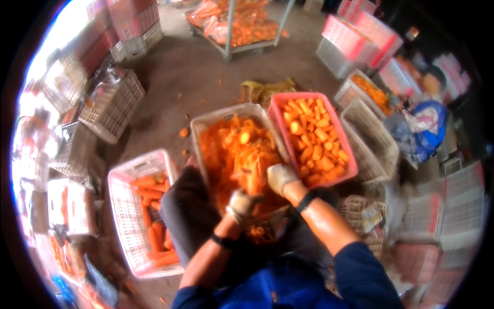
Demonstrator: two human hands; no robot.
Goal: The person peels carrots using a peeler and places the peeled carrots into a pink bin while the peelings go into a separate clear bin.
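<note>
My left hand (242, 203), in a pale glove, is closed around the near end of a carrot (254, 179) over a plastic crate (196, 145) heaped with orange peelings (216, 154). Just right of the carrot is my right hand (281, 177), gloved too, by the crate's right side; blur hides whether it grips a tool. A pink crate (274, 116) of short peeled carrot pieces (318, 135) adjoins on the right. To the left, a white crate (127, 216) holds whole carrots (156, 235).
An off-white crate (370, 143) stands beyond the pink one, near a person in blue (430, 127). A wheeled cart (247, 46) carries bagged carrots at the top. Stacked crates (112, 104) line the left, more (444, 204) the right. A yellowish sack (266, 90) lies on the floor.
</note>
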